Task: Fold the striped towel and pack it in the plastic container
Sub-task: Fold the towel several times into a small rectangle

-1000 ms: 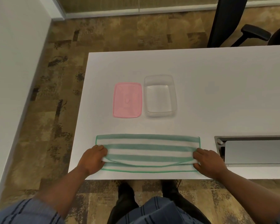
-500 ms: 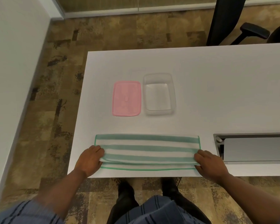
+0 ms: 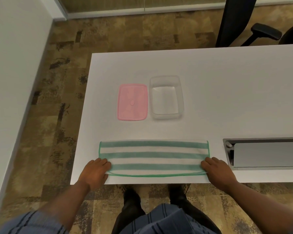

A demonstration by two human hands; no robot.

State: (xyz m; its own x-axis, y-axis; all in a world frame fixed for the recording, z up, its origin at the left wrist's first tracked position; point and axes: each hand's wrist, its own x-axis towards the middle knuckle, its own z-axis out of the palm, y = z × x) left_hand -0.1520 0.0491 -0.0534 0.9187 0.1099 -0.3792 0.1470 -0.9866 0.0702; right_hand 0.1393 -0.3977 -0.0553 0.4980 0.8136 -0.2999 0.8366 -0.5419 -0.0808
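Tabletop (image 3: 227,92) towel (image 3: 154,158) spans left hand (image 3: 95,173) to right hand (image 3: 218,173).

White desk (image 3: 227,85) fills centre and right of frame. Pink lid (image 3: 132,102) flat at mid-frame, clear tub (image 3: 166,97) just right of it, open side up. Striped towel (image 3: 154,157) lies folded in long band along lower desk edge. Grey cable tray (image 3: 264,153) recessed in desk top at right edge of frame.
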